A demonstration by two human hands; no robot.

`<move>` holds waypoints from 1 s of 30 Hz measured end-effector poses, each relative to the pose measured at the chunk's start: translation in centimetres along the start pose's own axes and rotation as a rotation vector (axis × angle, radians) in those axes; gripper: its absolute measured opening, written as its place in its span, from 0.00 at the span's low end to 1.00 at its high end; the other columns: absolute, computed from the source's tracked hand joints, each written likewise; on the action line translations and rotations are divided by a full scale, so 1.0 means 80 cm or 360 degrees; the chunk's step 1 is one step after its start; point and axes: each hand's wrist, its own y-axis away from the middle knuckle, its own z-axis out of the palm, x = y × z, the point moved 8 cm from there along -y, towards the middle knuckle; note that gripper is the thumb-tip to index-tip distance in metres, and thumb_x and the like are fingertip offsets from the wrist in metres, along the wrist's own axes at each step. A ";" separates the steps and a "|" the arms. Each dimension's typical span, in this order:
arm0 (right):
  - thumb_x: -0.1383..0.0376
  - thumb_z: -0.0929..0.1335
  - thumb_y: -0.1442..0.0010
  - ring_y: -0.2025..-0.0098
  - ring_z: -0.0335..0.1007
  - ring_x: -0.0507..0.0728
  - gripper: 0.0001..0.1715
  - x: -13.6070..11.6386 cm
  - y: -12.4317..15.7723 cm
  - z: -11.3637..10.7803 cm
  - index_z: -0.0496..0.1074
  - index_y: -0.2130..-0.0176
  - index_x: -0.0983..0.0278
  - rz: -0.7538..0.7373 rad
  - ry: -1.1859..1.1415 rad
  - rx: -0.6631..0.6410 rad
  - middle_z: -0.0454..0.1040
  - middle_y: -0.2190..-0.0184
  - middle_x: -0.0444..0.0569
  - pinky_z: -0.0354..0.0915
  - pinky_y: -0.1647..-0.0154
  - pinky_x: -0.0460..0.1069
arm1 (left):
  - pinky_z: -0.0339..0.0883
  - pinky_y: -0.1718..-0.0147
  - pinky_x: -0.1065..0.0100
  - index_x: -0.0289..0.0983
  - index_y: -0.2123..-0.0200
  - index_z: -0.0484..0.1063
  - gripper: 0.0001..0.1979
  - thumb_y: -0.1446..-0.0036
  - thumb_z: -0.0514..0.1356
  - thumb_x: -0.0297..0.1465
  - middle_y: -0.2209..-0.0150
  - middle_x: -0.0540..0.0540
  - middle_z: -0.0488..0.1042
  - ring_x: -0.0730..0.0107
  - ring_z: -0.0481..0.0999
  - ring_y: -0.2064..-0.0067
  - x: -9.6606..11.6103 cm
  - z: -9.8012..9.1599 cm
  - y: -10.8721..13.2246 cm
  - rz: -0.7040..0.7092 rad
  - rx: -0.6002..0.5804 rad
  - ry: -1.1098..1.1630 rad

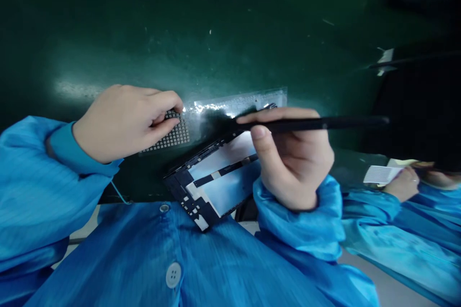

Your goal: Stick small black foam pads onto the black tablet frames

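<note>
My left hand (pixel 126 122) is curled over a sheet of small square pads (pixel 178 134), thumb and forefinger drawn close together. Whether anything is between those fingertips is too small to make out. A slim black tool (pixel 345 123), slightly blurred, lies in the grip of my right hand (pixel 295 153), its tip pointing left. Below that hand an opened electronic device (pixel 216 182), with silvery-blue panels and a black frame, sits tilted at the table's near edge. My right hand covers its right end. Behind it lies a clear plastic sheet (pixel 241 98), shiny with reflections.
The dark green table (pixel 201 33) stretches away in front of me. To the right, a co-worker's hand (pixel 403 184) holds a white striped sheet (pixel 381 174). A large black object (pixel 414 110) stands beyond it, with a small white scrap (pixel 386 61) nearby.
</note>
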 end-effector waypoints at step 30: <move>0.61 0.75 0.23 0.55 0.88 0.57 0.05 0.055 0.045 -0.013 0.81 0.48 0.55 0.0222 -0.0337 0.0517 0.87 0.56 0.46 0.83 0.49 0.54 | 0.57 0.70 0.62 0.45 0.49 0.79 0.14 0.26 0.56 0.41 0.70 0.51 0.77 0.64 0.72 0.72 -0.011 0.005 0.002 0.0011 0.0063 0.0093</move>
